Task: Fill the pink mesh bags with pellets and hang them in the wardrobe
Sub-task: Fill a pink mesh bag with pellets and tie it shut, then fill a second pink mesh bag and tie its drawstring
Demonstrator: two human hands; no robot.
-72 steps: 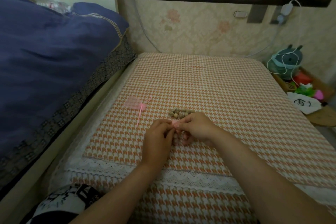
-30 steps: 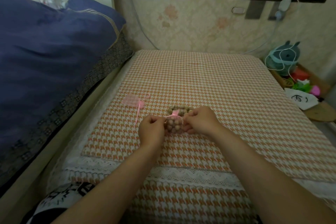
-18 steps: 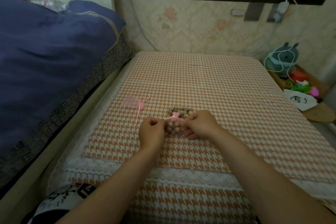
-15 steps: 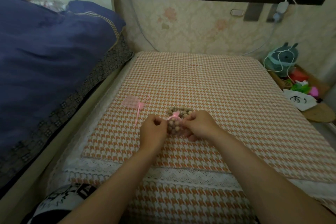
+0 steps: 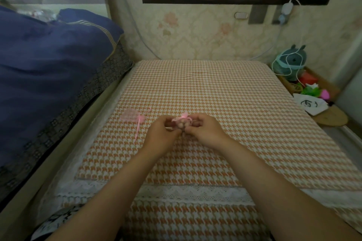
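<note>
Between my two hands, just above the houndstooth cloth point(image 5: 225, 92), sits the filled pink mesh bag point(image 5: 181, 123) — neck up, pellets bulging below, both hands equally near. My left hand point(image 5: 163, 137) and right hand point(image 5: 205, 133) each pinch its ribbon from either side, fingers curled tight. A second bag point(image 5: 130, 116), flat and empty, lies near to the left, its ribbon trailing toward me. No brand or readable writing shows — only a scribbled mark on a white pouch point(image 5: 310, 104) far right.
</note>
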